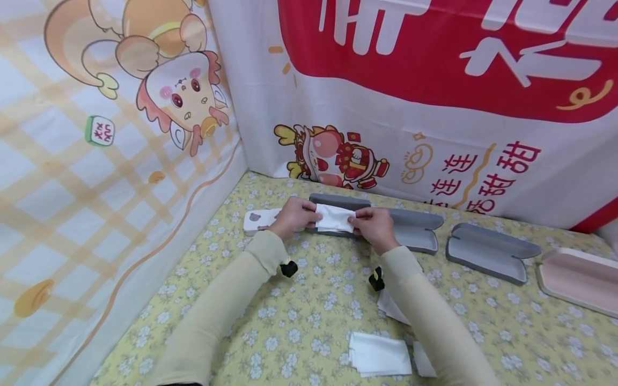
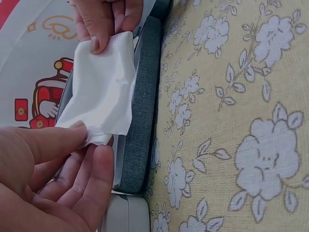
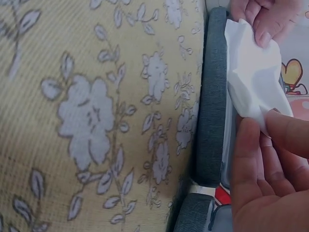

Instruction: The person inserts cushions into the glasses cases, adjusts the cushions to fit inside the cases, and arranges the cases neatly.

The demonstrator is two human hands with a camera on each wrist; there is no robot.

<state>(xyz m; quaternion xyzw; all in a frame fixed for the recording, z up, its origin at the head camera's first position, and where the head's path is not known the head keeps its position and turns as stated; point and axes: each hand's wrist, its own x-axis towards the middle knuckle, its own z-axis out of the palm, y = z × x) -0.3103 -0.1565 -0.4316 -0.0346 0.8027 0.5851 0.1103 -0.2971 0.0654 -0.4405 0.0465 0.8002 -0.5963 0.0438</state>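
Observation:
A small folded white cloth [image 1: 334,218] is stretched between both hands, over an open grey glasses case [image 1: 340,200]. My left hand [image 1: 295,215] pinches its left end between thumb and fingers, and my right hand [image 1: 375,225] pinches the right end the same way. In the left wrist view the cloth [image 2: 104,87] has a loose folded edge facing the front wall of the case [image 2: 140,111]. The right wrist view shows the cloth [image 3: 256,72] sagging slightly, covering most of the case's inside.
Left of the case lies a white case with a bear print [image 1: 255,219]. To the right stand two more open grey cases [image 1: 415,236] [image 1: 487,254] and an open pink-lined case [image 1: 579,279]. White cloths [image 1: 380,355] lie near the right forearm. Printed fabric walls [image 1: 260,96] bound the table.

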